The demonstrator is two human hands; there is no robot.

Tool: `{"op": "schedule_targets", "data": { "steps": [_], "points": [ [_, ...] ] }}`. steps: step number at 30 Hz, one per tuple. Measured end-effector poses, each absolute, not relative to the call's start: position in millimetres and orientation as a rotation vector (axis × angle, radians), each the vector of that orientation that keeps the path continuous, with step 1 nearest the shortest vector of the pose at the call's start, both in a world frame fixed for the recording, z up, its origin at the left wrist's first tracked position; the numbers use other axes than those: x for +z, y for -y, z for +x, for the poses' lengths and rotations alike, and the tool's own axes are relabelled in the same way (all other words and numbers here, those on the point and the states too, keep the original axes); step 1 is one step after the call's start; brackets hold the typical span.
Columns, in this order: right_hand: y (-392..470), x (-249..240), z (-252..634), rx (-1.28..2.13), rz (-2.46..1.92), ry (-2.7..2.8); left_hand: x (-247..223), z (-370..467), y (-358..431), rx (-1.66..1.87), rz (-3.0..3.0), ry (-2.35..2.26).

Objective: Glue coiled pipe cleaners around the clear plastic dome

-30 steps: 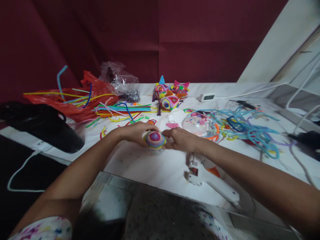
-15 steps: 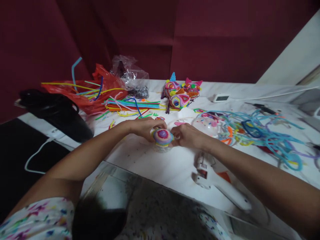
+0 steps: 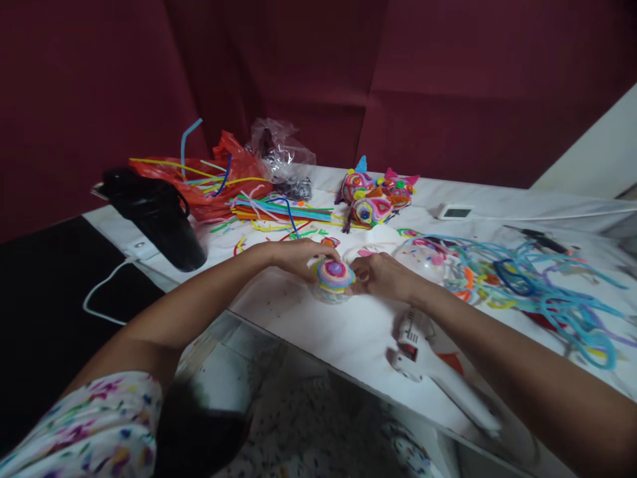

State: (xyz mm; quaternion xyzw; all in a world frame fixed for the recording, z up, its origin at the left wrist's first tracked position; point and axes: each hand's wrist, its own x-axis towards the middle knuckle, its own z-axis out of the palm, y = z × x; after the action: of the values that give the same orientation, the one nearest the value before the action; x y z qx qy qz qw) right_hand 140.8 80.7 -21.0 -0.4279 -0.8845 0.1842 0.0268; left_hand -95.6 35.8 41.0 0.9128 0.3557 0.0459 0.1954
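Observation:
A clear plastic ball, its top wound with rings of coloured pipe cleaner, is between my two hands over the front of the table. My left hand is closed round its left and far side. The fingers of my right hand are bent and pressed together at the ball's right edge; what they pinch is too small to make out. A white glue gun lies on its side below my right forearm.
Decorated pipe-cleaner balls stand at the back. Tangled blue pipe cleaners spread on the right, near black-handled pliers. A red bag, a pipe-cleaner bundle and a black object sit left. A white display device trails a cable.
The whole view has shifted, so things appear farther right and slightly lower. Both hands remain at the ball, which looks slightly turned or tilted.

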Motion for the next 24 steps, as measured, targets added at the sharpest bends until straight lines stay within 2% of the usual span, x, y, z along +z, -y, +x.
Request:
{"op": "schedule_targets", "data": {
  "steps": [12,24],
  "points": [
    [-86,-26,141,0.542,-1.283,2.734,41,-100,-37,0.146,2.494,-0.950],
    [-79,-5,145,0.646,-1.227,2.742,40,-102,-38,0.149,2.556,-0.952]
  ]
}}
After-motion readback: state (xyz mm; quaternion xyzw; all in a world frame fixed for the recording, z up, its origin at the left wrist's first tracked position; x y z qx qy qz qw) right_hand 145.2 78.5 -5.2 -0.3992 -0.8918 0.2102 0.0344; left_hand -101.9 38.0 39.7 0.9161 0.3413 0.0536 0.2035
